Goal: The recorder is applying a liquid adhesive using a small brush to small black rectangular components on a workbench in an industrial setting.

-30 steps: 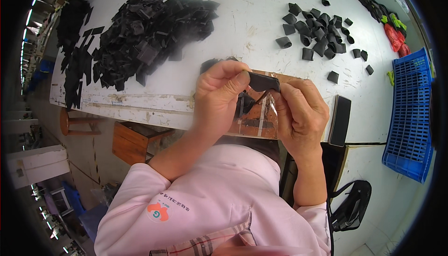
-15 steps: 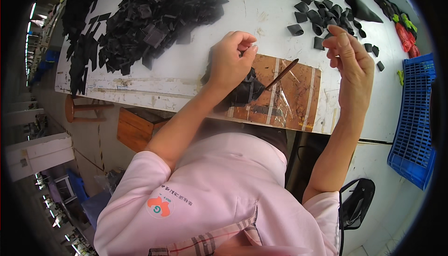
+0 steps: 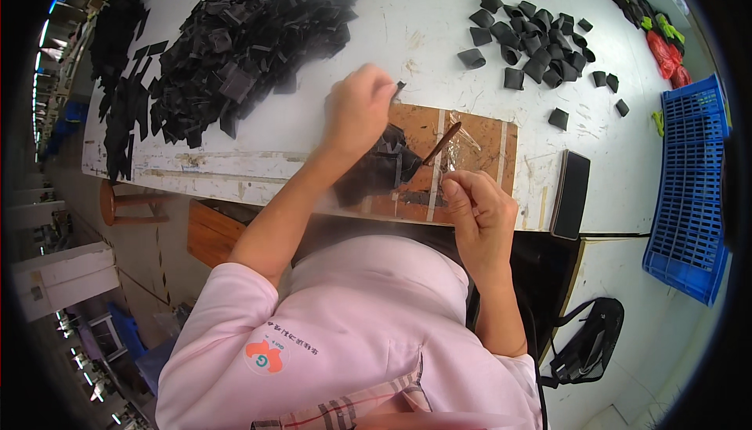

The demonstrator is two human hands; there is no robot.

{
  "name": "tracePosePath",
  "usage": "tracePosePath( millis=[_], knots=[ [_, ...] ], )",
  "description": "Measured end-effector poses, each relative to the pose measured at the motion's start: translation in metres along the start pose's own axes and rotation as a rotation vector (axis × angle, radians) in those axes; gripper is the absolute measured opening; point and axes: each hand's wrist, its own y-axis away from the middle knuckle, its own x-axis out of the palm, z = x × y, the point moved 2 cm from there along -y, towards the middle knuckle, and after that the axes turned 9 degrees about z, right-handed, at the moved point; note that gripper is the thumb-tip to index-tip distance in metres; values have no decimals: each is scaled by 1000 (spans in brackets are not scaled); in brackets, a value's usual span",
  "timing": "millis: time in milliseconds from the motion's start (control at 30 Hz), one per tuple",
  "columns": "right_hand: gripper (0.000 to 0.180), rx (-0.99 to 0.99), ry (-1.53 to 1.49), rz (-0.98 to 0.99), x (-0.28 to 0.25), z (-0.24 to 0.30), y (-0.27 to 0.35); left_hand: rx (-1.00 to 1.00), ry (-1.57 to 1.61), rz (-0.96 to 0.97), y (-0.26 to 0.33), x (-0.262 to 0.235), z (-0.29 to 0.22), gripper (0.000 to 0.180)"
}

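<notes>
My left hand (image 3: 359, 113), a little blurred, is above the left edge of a brown board (image 3: 497, 156). Its fingers are closed, and a small black fabric piece (image 3: 399, 88) pokes out at their tips. Below it, several black fabric pieces (image 3: 388, 165) lie stacked on the board. A slim dark brown stick (image 3: 443, 144) rests with one end by the stack. My right hand (image 3: 482, 209) is over the board's near right part, thumb and fingers pinched; anything between them is too small to make out.
A large heap of flat black pieces (image 3: 235, 46) covers the table's far left. Folded black loops (image 3: 540, 42) lie scattered at the far right. A dark phone-like slab (image 3: 571, 195) sits by the right front edge, near a blue plastic crate (image 3: 689, 195). A wooden stool (image 3: 133, 207) stands at left.
My right hand has come down and left from near the black loops to the board. My left hand has shifted slightly left, with a black piece now showing at its fingertips. The view has shifted.
</notes>
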Motion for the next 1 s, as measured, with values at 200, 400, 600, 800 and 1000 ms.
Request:
tracePosePath(
  millis=[200, 400, 600, 800, 1000],
  knots=[
    [37, 8, -297, -74, 21, 2, -5, -255, 858, 597, 41, -31, -42, 6],
    [13, 313, -900, -113, 20, 11, -11, -257, 878, 502, 58, -10, -54, 5],
    [11, 319, -1315, 56, 15, -12, -5, -370, 1233, 449, 66, -7, -55, 12],
    [9, 355, -1402, 44, 16, -20, -7, -437, 1231, 536, 73, -4, -56, 9],
    [14, 250, -646, -101, 18, -21, -8, -320, 1005, 450, 71, 4, -51, 8]
  ],
)
